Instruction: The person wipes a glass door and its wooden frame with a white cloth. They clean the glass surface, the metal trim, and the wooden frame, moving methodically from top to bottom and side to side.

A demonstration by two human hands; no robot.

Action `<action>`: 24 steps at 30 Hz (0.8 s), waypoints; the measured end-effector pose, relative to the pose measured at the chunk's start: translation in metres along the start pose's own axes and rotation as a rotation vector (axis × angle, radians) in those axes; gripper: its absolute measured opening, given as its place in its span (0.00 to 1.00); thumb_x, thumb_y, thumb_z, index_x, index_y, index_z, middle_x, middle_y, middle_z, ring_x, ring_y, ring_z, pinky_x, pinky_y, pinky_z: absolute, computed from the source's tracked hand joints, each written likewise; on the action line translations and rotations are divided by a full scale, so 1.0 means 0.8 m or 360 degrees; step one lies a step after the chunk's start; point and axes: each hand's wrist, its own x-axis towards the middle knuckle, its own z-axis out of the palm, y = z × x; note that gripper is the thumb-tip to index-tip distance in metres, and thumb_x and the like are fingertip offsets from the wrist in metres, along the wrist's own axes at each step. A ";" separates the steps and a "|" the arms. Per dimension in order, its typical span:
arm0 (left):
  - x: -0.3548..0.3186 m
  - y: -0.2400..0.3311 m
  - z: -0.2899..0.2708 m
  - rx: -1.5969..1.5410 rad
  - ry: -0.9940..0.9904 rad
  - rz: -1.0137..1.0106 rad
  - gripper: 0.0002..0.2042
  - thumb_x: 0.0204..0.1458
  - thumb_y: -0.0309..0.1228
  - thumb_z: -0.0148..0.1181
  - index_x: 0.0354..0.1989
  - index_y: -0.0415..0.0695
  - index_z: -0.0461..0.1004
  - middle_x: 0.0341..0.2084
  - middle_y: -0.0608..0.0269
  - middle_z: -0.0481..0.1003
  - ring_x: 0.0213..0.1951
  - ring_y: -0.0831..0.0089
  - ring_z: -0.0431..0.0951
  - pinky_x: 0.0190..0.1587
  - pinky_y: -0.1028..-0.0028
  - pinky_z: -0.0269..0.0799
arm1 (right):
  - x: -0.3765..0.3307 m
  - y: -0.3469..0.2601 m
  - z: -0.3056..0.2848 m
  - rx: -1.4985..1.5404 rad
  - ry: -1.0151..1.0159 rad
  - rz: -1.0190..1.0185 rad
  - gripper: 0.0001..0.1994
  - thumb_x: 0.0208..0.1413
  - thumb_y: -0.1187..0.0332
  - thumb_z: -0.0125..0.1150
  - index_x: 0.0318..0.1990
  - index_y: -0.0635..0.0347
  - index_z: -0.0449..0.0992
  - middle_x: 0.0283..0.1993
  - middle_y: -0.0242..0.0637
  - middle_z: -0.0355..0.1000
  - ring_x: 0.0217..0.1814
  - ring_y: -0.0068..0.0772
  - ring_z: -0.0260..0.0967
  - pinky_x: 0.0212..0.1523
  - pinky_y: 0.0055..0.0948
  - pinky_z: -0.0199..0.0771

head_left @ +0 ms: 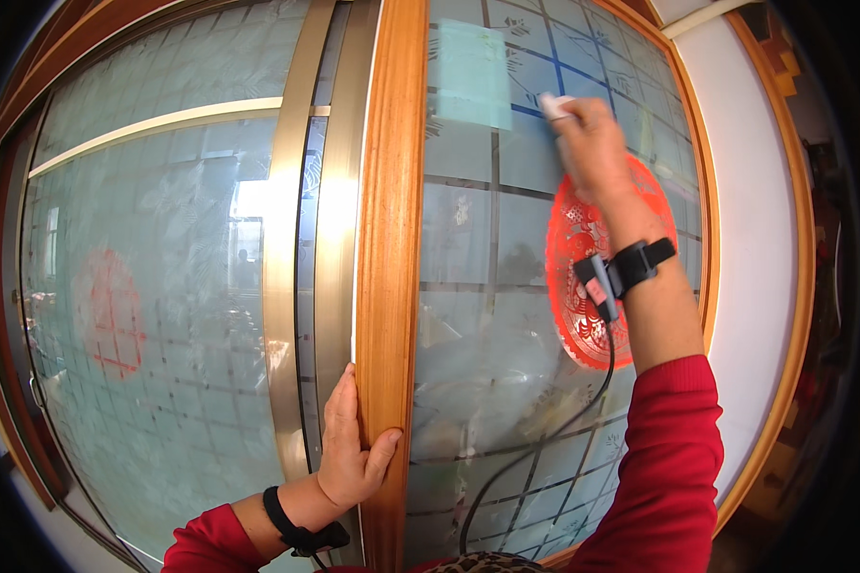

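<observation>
My right hand [594, 151] is raised to the upper part of the right glass pane [459, 239], closed around a small white wad [555, 106]. Whether the wad is cloth or paper I cannot tell. The hand is slightly blurred. Behind my wrist, a red oval paper cutout [569, 315] sits on the glass, partly hidden by my forearm. My left hand [352, 449] rests low on the wooden post [392, 220], fingers stretched up along its left side and thumb spread across its front.
Left of the post stands a sliding glass door [182, 229] with a gold metal frame [291, 191] and a faded red mark [115, 315]. A pale square patch [473, 76] shows on the upper right pane. A black cable [554, 435] hangs from my right wrist strap [640, 265].
</observation>
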 end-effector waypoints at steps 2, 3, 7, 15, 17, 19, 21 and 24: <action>-0.001 -0.002 0.000 -0.0019 -0.0015 0.0004 0.42 0.56 0.31 0.62 0.72 0.29 0.43 0.69 0.31 0.52 0.67 0.40 0.58 0.69 0.54 0.52 | 0.042 0.043 -0.030 -0.0461 0.0377 0.0168 0.14 0.62 0.59 0.60 0.43 0.62 0.80 0.46 0.50 0.74 0.48 0.51 0.73 0.50 0.39 0.72; -0.001 -0.003 -0.001 -0.0029 -0.0005 0.0019 0.42 0.56 0.32 0.62 0.72 0.29 0.43 0.69 0.31 0.52 0.67 0.40 0.58 0.69 0.54 0.52 | 0.053 0.060 -0.045 -0.0545 0.0342 0.0352 0.15 0.61 0.57 0.60 0.42 0.62 0.80 0.45 0.51 0.76 0.47 0.51 0.74 0.48 0.40 0.73; -0.003 -0.003 0.000 -0.0090 0.0003 -0.0018 0.42 0.55 0.30 0.61 0.73 0.30 0.42 0.69 0.33 0.51 0.67 0.41 0.57 0.69 0.55 0.51 | 0.082 0.073 -0.034 -0.0678 0.0125 0.0788 0.18 0.60 0.54 0.61 0.42 0.63 0.80 0.42 0.53 0.78 0.46 0.54 0.76 0.48 0.43 0.74; -0.004 -0.002 0.000 -0.0089 0.0002 -0.0014 0.40 0.54 0.28 0.57 0.71 0.24 0.43 0.69 0.33 0.51 0.68 0.42 0.56 0.70 0.55 0.48 | 0.009 -0.022 0.018 -0.0081 -0.0457 -0.0431 0.10 0.58 0.67 0.61 0.42 0.64 0.78 0.44 0.50 0.72 0.46 0.57 0.71 0.50 0.43 0.71; -0.003 -0.002 0.000 -0.0106 -0.0010 -0.0015 0.37 0.57 0.29 0.53 0.71 0.24 0.44 0.69 0.33 0.51 0.68 0.43 0.56 0.70 0.56 0.48 | 0.021 -0.009 0.001 -0.0173 -0.0200 -0.0233 0.11 0.60 0.65 0.61 0.42 0.64 0.78 0.44 0.49 0.72 0.46 0.56 0.71 0.50 0.42 0.71; -0.002 -0.003 0.000 -0.0090 -0.0006 -0.0028 0.36 0.58 0.29 0.51 0.71 0.24 0.44 0.69 0.32 0.51 0.68 0.43 0.56 0.70 0.56 0.47 | 0.055 0.020 -0.008 -0.0141 0.0199 -0.0099 0.12 0.62 0.62 0.59 0.42 0.63 0.79 0.46 0.49 0.73 0.46 0.54 0.71 0.48 0.40 0.71; -0.002 -0.003 -0.001 -0.0080 -0.0018 -0.0029 0.36 0.59 0.29 0.53 0.71 0.24 0.44 0.69 0.30 0.51 0.67 0.40 0.57 0.70 0.55 0.49 | 0.092 0.056 -0.025 -0.0836 0.0277 0.0279 0.11 0.59 0.63 0.60 0.43 0.59 0.80 0.44 0.50 0.77 0.49 0.54 0.74 0.50 0.42 0.73; -0.003 -0.002 -0.002 -0.0082 -0.0012 -0.0027 0.36 0.59 0.29 0.53 0.71 0.24 0.43 0.68 0.29 0.52 0.67 0.38 0.57 0.69 0.54 0.50 | 0.126 0.079 -0.007 -0.0959 0.0092 0.0610 0.12 0.61 0.63 0.55 0.46 0.58 0.79 0.50 0.53 0.74 0.53 0.57 0.72 0.51 0.47 0.74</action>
